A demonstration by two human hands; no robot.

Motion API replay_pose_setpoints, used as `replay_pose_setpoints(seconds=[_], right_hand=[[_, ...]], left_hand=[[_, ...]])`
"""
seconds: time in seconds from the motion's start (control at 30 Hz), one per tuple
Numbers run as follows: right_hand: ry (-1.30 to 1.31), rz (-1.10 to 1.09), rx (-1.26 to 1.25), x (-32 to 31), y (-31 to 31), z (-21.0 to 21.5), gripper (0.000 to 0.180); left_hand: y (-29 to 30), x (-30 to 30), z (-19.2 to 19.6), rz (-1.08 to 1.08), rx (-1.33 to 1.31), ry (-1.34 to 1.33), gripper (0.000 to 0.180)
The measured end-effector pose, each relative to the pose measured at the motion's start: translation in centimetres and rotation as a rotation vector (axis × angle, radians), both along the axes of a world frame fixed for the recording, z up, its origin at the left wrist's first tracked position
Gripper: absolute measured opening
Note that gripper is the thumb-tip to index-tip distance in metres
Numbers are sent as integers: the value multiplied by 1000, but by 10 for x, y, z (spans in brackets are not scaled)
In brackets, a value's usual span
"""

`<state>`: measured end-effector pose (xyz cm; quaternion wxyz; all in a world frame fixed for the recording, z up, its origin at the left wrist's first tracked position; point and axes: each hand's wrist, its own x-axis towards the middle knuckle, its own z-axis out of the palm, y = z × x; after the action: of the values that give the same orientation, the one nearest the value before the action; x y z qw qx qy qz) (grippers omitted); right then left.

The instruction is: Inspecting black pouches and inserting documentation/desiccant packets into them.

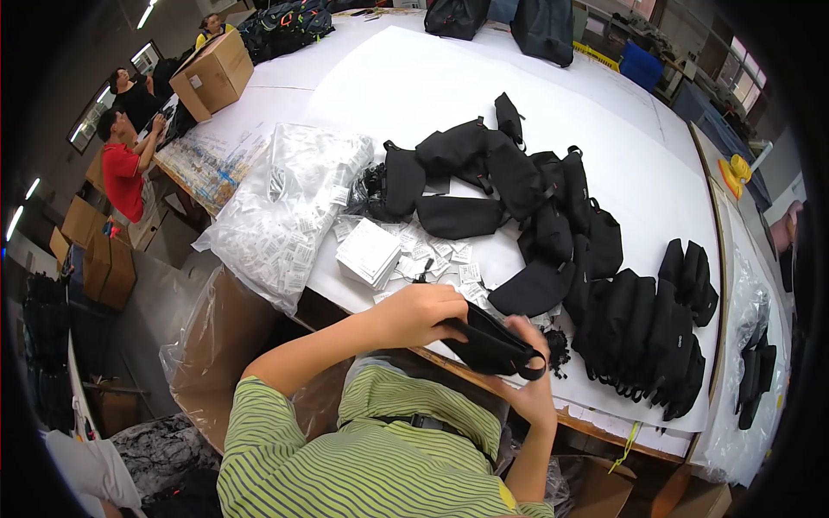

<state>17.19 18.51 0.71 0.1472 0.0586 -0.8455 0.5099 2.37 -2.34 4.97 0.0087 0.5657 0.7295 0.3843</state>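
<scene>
Head view: left hand (423, 312) with fingers clamped on the left end of a black pouch (484, 344), right hand (530, 395) gripping its right end by the black loop, thumb and fingers on either side, pouch tilted and held up at the near table edge in front of the striped shirt (363, 462). Just beyond on the white table (371, 86): loose white tags (469, 273), stack of white cards (369, 252), clear bag of tags (289, 203) to the left, heaped black pouches (518, 181) farther back, more rowed up right (630, 324).
</scene>
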Motion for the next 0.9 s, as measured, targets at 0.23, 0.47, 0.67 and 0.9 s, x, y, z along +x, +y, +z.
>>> replay_pose_setpoints(seconds=[0.23, 0.47, 0.67, 0.9], right_hand=[[-166, -107, -294, 1, -19, -41, 35], [-339, -327, -239, 9, 15, -29, 18], [-316, -323, -75, 27, 44, -43, 20], [103, -220, -1727, 42, 90, -67, 10]], left_hand=[[-11, 0, 4, 104, -92, -47, 20], [-35, -7, 9, 220, -123, 86, 20], [-48, -8, -1, 380, -146, 101, 18], [-42, 39, -23, 122, -193, -60, 19]])
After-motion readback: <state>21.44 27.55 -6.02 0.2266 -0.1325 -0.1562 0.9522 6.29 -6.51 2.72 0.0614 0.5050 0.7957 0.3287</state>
